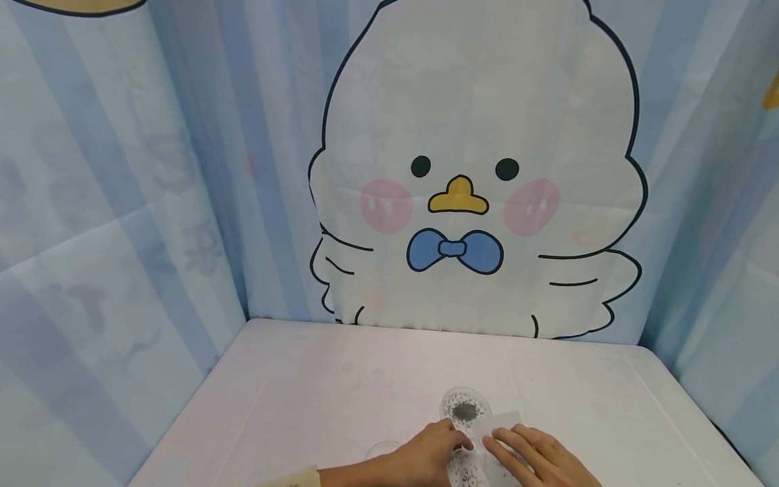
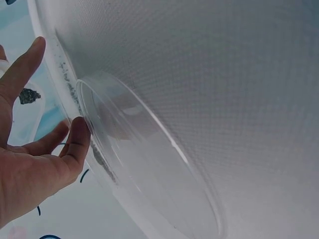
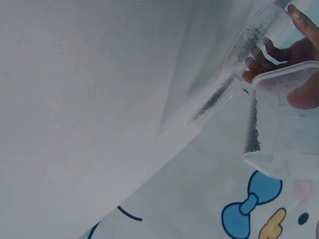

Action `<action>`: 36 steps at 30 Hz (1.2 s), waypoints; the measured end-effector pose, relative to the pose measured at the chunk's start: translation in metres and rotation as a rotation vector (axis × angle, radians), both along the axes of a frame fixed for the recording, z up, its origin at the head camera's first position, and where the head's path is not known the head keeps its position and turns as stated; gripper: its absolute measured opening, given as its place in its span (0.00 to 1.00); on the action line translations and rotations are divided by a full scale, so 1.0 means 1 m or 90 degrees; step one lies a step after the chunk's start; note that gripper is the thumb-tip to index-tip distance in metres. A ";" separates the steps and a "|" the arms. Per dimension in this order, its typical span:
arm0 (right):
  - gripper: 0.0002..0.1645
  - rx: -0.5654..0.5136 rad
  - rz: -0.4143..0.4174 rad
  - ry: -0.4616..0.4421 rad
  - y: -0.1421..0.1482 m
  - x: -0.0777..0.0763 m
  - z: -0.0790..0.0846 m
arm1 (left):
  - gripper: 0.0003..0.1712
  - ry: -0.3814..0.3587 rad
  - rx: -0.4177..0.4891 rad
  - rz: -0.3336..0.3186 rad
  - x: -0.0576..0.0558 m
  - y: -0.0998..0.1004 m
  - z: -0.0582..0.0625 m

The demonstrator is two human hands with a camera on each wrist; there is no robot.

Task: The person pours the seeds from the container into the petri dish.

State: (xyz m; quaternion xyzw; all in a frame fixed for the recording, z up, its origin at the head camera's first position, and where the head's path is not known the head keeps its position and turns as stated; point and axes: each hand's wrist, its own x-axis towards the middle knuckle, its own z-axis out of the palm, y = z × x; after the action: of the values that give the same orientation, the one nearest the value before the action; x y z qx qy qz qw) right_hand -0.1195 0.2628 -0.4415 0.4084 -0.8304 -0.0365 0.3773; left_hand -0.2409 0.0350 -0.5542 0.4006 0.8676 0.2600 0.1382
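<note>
My left hand (image 1: pixel 429 453) is at a clear round dish (image 1: pixel 467 470) with dark specks in it, its thumb and fingers spread about the rim and holding it. My right hand (image 1: pixel 538 456) grips a clear, thin-walled container (image 3: pixel 284 132), tilted beside that dish. Dark grains (image 3: pixel 253 127) lie along one of its sides. Farther back, another round dish (image 1: pixel 449 402) has a dark heap of grains (image 1: pixel 465 411) at its centre and specks around it. In the left wrist view a clear lidless-looking dish (image 2: pixel 159 159) stands in front of my fingers (image 2: pixel 77 142).
Everything stands on a white tabletop (image 1: pixel 316 379). A third clear dish (image 1: pixel 383 446) is partly hidden behind my left forearm. Fabric curtains with a white cartoon bird (image 1: pixel 459 284) enclose the table at the back and both sides.
</note>
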 end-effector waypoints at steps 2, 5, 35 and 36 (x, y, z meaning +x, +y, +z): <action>0.47 0.002 0.005 0.003 0.000 0.000 0.000 | 0.42 0.004 0.001 -0.001 0.000 0.000 0.000; 0.46 0.005 0.008 0.011 -0.001 0.000 0.000 | 0.41 0.022 0.006 -0.003 0.004 -0.001 0.004; 0.43 0.010 0.010 0.009 -0.002 0.005 0.005 | 0.43 0.018 0.001 -0.014 0.000 -0.002 0.001; 0.44 0.012 0.010 0.009 -0.002 0.005 0.005 | 0.43 0.019 0.001 -0.015 0.000 -0.002 0.001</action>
State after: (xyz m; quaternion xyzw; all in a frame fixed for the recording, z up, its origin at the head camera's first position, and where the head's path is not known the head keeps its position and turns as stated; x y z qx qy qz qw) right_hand -0.1147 0.2610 -0.4365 0.4179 -0.8241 -0.0443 0.3798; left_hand -0.2409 0.0335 -0.5528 0.4145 0.8648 0.2529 0.1280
